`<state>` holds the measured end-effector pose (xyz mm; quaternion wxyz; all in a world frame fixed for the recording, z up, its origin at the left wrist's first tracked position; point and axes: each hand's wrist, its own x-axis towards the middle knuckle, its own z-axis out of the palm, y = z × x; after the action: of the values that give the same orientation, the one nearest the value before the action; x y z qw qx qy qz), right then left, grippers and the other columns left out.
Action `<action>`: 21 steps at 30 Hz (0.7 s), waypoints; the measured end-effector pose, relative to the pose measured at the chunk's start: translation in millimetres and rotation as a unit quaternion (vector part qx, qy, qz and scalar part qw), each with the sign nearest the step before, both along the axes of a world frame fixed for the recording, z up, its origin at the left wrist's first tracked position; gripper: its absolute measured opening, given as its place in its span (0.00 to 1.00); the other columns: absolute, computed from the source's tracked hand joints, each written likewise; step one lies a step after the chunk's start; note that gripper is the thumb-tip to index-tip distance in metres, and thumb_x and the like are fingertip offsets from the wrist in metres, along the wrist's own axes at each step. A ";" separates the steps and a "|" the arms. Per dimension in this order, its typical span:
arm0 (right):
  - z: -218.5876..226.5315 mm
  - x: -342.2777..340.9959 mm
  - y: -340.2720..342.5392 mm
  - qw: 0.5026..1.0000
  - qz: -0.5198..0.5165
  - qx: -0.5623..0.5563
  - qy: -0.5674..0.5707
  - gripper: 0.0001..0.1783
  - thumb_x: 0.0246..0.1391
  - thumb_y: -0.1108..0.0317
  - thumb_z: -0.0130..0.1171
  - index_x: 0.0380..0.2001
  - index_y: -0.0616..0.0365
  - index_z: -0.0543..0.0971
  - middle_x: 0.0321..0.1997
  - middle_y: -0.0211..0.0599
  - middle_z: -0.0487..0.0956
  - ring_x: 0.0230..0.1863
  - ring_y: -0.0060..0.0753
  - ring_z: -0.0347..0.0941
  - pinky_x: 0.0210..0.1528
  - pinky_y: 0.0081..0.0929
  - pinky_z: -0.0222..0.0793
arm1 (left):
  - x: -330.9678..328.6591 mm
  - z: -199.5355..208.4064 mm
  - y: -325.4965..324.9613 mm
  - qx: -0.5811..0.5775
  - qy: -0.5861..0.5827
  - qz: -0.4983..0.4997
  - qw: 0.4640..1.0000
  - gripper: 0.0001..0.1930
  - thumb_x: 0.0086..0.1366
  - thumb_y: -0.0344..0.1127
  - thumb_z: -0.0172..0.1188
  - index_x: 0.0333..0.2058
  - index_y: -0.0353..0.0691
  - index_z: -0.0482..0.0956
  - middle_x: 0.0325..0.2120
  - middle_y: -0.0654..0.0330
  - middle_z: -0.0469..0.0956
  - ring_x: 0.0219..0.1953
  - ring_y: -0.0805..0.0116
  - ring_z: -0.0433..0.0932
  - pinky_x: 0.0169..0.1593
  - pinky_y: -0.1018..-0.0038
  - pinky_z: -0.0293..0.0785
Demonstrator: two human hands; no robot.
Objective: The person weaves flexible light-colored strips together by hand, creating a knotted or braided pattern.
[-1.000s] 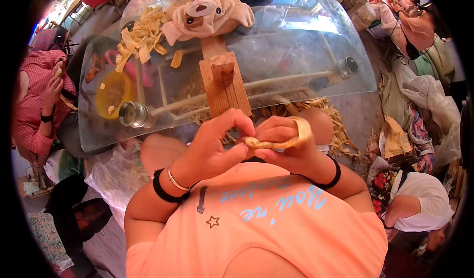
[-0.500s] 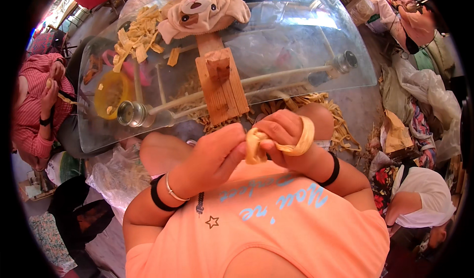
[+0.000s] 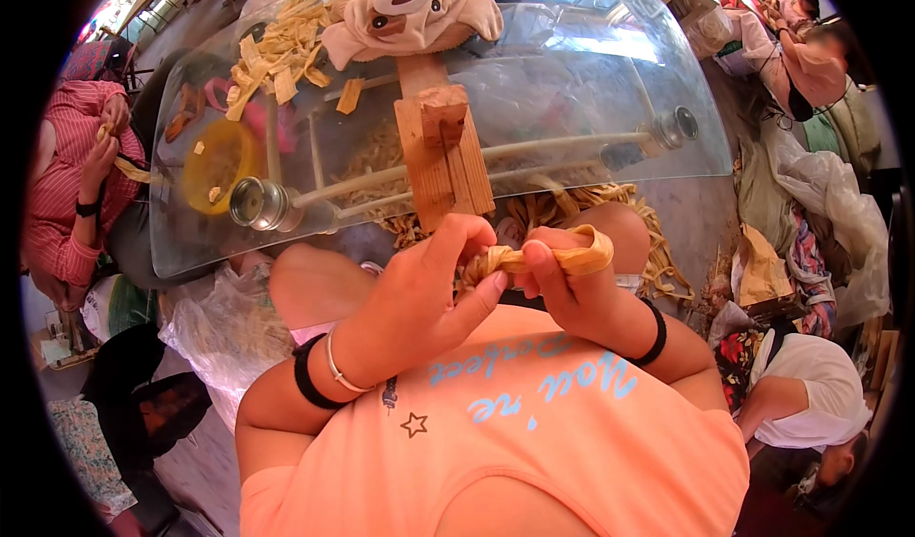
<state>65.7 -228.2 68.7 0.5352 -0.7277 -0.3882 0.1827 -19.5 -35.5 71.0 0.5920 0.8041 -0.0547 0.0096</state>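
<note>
Between my hands, in front of my chest, is a pale yellow strip of dried plant leaf [image 3: 583,253], partly twisted into a small knot-like bundle. My left hand [image 3: 441,275] pinches the twisted end between thumb and fingers. My right hand [image 3: 564,275] grips the strip beside it, and a flat loop of the strip curves around the outer side of its fingers. The fingers cover part of the knot. Just beyond my hands stands a wooden block stand [image 3: 440,156] at the edge of a glass table.
The glass table [image 3: 572,80] carries a plush animal-face cloth [image 3: 412,15] and a pile of leaf strips [image 3: 284,46]. A yellow basin [image 3: 217,170] shows through the glass. More strips [image 3: 658,242] hang near my right knee. A person in a striped shirt [image 3: 81,175] sits at left.
My left hand has opened its grip and taken hold of the twisted end. The loop on my right hand has turned and lies flatter. The view has shifted slightly.
</note>
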 end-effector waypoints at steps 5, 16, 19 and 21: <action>-5.5 0.0 0.4 0.999 -0.006 -0.005 0.032 0.18 0.70 0.63 0.48 0.25 0.60 0.74 0.19 0.34 0.72 0.17 0.31 0.69 0.19 0.28 0.61 | 1.3 -8.3 -3.5 0.074 -0.087 0.035 0.993 0.15 0.60 0.24 0.59 0.45 0.36 0.68 0.38 0.53 0.73 0.30 0.55 0.77 0.31 0.68 0.74; -1.0 14.2 -8.2 0.972 0.110 -0.007 0.209 0.22 0.71 0.61 0.47 0.21 0.58 0.70 0.16 0.25 0.69 0.16 0.17 0.65 0.19 0.22 0.60 | -2.5 -8.8 14.9 -0.001 -0.088 -0.054 0.995 0.08 0.60 0.26 0.65 0.37 0.36 0.77 0.27 0.59 0.77 0.24 0.72 0.76 0.26 0.79 0.71; -7.2 14.4 -17.7 0.943 0.005 0.051 0.330 0.23 0.72 0.62 0.45 0.20 0.57 0.68 0.16 0.24 0.68 0.16 0.18 0.66 0.19 0.20 0.60 | -11.3 -0.2 26.5 -0.020 -0.011 0.009 1.000 0.05 0.60 0.25 0.65 0.32 0.35 0.77 0.25 0.63 0.77 0.21 0.79 0.73 0.24 0.82 0.67; -11.0 9.3 -19.7 0.933 -0.005 0.060 0.354 0.23 0.72 0.62 0.45 0.20 0.56 0.67 0.15 0.24 0.66 0.16 0.18 0.66 0.19 0.19 0.60 | -13.9 -1.2 33.0 0.031 -0.026 0.015 0.999 0.04 0.58 0.22 0.63 0.30 0.35 0.77 0.24 0.65 0.76 0.20 0.83 0.69 0.22 0.83 0.61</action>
<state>75.0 -247.9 57.7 0.6814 -0.5844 -0.1804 0.4020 -33.4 -2.5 69.8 0.5651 0.8221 -0.0583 0.0375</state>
